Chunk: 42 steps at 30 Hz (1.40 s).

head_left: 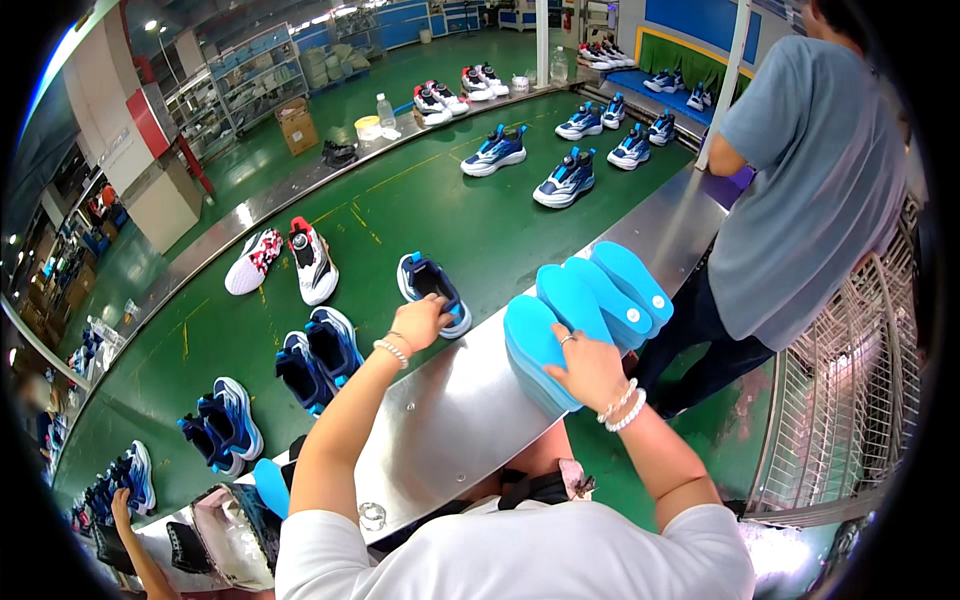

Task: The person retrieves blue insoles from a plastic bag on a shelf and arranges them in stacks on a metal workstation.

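My left hand (421,326) is closed on the near end of a navy and white sneaker (458,285), its fingertips at the shoe's opening. The sneaker lies on the green belt beside the metal ledge. My right hand (592,372) is on the nearest stack of bright blue insoles (530,335). Its thumb and forefinger lie apart on the top insole; the other fingers are partly hidden at the stack's edge. More blue insole stacks (620,285) stand side by side just beyond it on the ledge.
A pair of white, red and black sneakers (314,262) lies on the green belt (390,225). Several navy sneakers (565,180) stand farther along, others (320,350) at left. A person in a grey-blue shirt (800,180) stands right, near a wire rack (840,390). Another person's hand (121,503) is at lower left.
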### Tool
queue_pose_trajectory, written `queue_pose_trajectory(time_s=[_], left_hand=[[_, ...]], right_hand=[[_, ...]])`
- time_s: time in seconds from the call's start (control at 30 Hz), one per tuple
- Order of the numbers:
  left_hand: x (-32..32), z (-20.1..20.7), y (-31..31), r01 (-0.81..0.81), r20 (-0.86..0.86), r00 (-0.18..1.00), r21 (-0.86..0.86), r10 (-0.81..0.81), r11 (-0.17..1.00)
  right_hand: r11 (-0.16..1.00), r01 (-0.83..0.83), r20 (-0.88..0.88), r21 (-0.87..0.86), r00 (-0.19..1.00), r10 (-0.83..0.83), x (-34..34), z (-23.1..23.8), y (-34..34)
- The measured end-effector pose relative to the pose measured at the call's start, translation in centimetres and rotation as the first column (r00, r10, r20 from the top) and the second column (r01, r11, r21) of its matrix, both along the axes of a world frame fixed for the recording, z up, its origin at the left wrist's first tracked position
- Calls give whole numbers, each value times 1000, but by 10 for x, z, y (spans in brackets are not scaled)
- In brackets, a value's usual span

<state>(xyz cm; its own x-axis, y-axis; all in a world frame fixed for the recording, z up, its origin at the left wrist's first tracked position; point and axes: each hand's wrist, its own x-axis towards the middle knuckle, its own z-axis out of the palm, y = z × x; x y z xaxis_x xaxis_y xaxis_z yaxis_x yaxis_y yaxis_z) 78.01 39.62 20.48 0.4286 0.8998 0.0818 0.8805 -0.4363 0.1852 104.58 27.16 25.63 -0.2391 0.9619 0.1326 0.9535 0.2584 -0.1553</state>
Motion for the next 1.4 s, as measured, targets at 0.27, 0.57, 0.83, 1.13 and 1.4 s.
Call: queue_pose_trajectory(time_s=[0.27,0.57,0.83,1.13,1.4], left_hand=[[-51,10,-32,34,546,838,-42,-6,999],[-56,-57,13,-543,739,569,9,360,840],[-49,-20,21,-633,533,634,-59,561,772],[-95,-47,25,-424,623,696,-43,356,905],[-91,-60,28,-385,628,619,-282,472,879]], right_hand=[[992,-67,103,-108,992,78,3,13,9],[913,-383,-76,143,915,396,-79,72,24],[840,-543,402,7,770,495,-151,51,106],[898,-438,128,-33,890,438,-230,-29,138],[963,-158,-352,-220,933,73,-243,-70,161]])
